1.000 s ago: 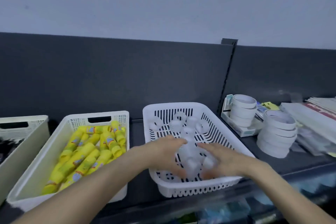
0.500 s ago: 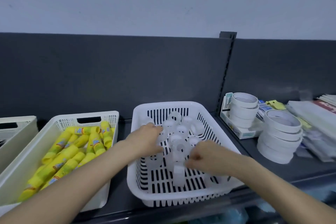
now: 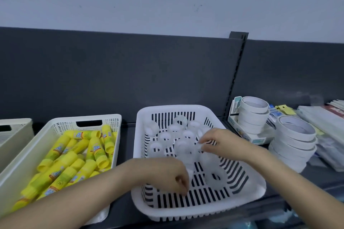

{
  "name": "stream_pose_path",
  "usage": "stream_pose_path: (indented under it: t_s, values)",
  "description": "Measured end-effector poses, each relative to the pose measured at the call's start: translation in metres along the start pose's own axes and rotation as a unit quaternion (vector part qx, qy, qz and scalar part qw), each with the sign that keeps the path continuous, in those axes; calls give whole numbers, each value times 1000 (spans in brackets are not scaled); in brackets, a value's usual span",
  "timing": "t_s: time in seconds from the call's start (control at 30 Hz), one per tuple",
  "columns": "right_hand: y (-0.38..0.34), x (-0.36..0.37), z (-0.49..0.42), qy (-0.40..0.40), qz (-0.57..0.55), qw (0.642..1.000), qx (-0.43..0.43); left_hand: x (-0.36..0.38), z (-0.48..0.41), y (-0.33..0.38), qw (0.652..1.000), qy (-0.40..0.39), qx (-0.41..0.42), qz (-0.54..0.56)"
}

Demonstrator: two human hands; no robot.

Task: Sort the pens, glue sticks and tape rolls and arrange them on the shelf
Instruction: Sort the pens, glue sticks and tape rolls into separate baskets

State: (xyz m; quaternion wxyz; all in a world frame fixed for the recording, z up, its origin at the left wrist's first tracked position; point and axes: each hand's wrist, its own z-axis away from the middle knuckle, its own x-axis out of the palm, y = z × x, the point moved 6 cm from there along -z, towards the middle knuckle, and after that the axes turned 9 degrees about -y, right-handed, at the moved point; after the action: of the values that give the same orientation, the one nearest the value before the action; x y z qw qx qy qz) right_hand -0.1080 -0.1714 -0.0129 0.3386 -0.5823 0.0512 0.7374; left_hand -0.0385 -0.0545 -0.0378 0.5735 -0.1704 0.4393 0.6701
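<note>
Tape rolls (image 3: 164, 138) mostly lie flat; holes upward.

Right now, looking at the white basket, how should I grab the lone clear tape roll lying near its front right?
Come down from above. The clear tape roll lies flat on the white basket floor, hole facing up, apart from the other rolls. Hook a finger into the hole and pinch the ring wall against your thumb; the basket's raised sides hinder a sideways approach.

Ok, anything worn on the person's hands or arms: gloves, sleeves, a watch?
Nothing. The left hand and right hand are ungloved; the left forearm and right forearm are bare to the frame's edge, no sleeve, watch, band or ring showing.
</note>
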Motion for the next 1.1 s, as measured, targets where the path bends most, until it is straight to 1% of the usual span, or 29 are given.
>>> stream_pose_path:
  t_s: [0.03, 0.07, 0.13, 0.17, 0.23, 0.3, 0.33, 0.37, 0.4, 0.47, 0.53, 0.6, 0.67, 0.7, 0.77, 0.8, 0.83, 0.87, 0.93, 1.0, 1.1]
  values:
    - [3, 6, -9, -13, 35, 999, 2, -10, 0, -3, 999, 46, -6, 6]
    - [6, 15, -17, -44, 49, 998, 7, -19, -1, -7, 996, 81, -20, 10]
    - [3, 26, -23, -91, 45, 995, 3, -36, -1, -24, 988, 131, -86, 2]
    - [3, 22, -26, -86, 31, 996, 9, -45, -1, -37, 979, 154, -130, -7]
    - [7, 0, -34, -26, 7, 999, 46, -60, 2, -58, 958, 196, -204, -35]
    - [11, -20, -47, 39, 32, 997, 66, -74, 2, -72, 942, 238, -233, -44]
    - [14, -21, -56, 39, 40, 996, 70, -79, -1, -78, 938, 252, -235, -44]
    - [15, -17, -66, 23, 37, 996, 73, -83, -6, -85, 936, 258, -234, -44]
    - [15, -8, -75, -1, 38, 996, 76, -85, -11, -90, 938, 253, -233, -46]
    - [13, 7, -89, -38, 82, 993, 76, -84, -23, -101, 945, 219, -236, -62]
    - [7, 14, -85, -80, 140, 985, 57, -75, -33, -108, 954, 144, -244, -97]
    - [0, 13, -65, -123, 140, 982, 13, -68, -36, -106, 959, 94, -235, -126]
    - [-3, 9, -40, -151, 99, 983, -22, -60, -36, -93, 974, 68, -178, -118]
    - [-4, 7, -27, -152, 78, 985, -29, -53, -34, -83, 984, 46, -142, -98]
    - [-3, 2, -6, -125, 54, 990, -25, -39, -24, -63, 995, -1, -86, -47]
    - [-4, -1, 0, -102, 50, 993, -24, -34, -18, -56, 997, -11, -72, -25]
    - [-5, -2, 5, -78, 48, 995, -29, -33, -11, -52, 998, -4, -67, -4]
    - [-6, -3, 7, -57, 45, 997, -33, -35, -3, -49, 998, 21, -65, 11]
    - [-11, -3, 8, -28, 41, 998, -41, -46, 15, -50, 991, 109, -77, 17]
    - [-19, 0, 5, -9, 45, 997, -57, -50, 35, -55, 977, 185, -102, 27]
    - [-38, 8, -1, 7, 54, 994, -89, -44, 67, -67, 953, 268, -138, 37]
